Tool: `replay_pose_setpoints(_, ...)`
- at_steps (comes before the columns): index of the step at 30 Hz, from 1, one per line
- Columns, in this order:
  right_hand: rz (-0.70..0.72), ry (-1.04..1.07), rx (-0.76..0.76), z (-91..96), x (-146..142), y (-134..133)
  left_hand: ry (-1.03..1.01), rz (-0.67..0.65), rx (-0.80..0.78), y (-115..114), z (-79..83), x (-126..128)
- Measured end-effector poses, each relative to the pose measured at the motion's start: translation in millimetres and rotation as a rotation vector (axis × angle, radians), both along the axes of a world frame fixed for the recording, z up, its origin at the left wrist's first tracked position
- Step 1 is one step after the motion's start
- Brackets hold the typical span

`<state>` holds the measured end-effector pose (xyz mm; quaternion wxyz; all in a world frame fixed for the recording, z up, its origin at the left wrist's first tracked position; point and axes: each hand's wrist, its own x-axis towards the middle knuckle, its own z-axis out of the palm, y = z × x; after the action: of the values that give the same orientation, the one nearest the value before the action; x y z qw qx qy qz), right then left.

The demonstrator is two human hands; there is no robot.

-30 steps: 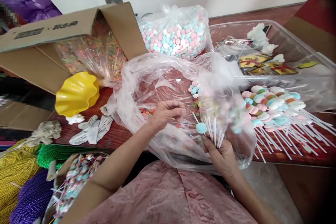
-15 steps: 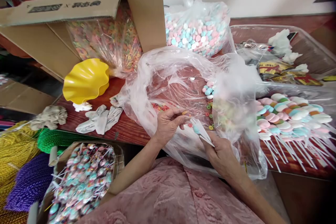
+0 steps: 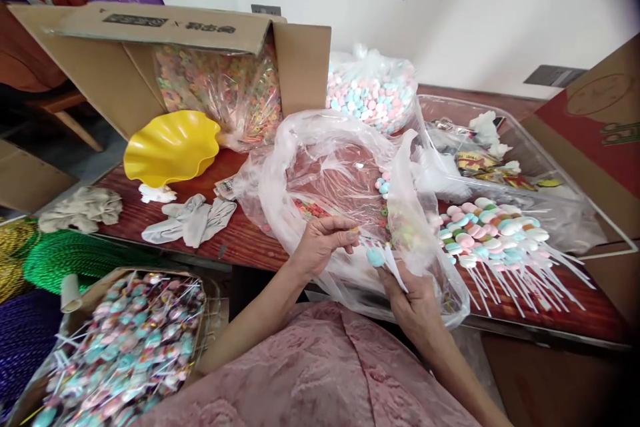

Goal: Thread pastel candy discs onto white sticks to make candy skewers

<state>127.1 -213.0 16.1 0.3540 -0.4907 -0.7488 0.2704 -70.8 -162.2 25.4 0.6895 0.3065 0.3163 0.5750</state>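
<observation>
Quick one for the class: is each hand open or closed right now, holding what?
Left hand: closed, pinching a small orange piece.
Right hand: closed around white sticks, a blue candy near its fingertips.

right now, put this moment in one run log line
left hand: pinching small orange piece | right hand: gripping white sticks, blue candy | beneath: open plastic bag | at right: candy skewers on table
</observation>
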Motion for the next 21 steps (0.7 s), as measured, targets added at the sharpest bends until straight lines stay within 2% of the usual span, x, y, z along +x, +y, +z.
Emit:
replay_pose_setpoints(4, -0.043, 0.028, -0.030, -0.3, -0.4, -3.5, -0.037, -0.097, -0.015, -4.7, 6.1, -2.4)
replay_pose_setpoints(7, -0.092, 0.035, 0.001, -1.5, -3.5, -2.9, -0.015, -0.054, 0.038, -8.2, 5.5, -0.3)
replay_pose_setpoints(12, -0.026, 0.041, 0.000, -1.5, -9.6, -4.8, -0.047, 0.015, 0.020, -11.6, 1.8, 0.5)
replay_pose_setpoints(15, 0.032, 0.039, -0.026, -2.6, -8.0, -8.0, -0.027, -0.065, 0.023, -13.7, 1.0, 0.7)
replay_pose_setpoints(18, 0.044, 0.041, 0.017, -3.3, -5.9, -10.3, 0.043, -0.188, 0.086, -16.3, -1.0, 4.7)
replay_pose_setpoints(21, 0.018, 0.060, 0.046, -3.0, -7.3, -9.7, 0.111, -0.212, 0.138, -19.0, -4.0, 12.0)
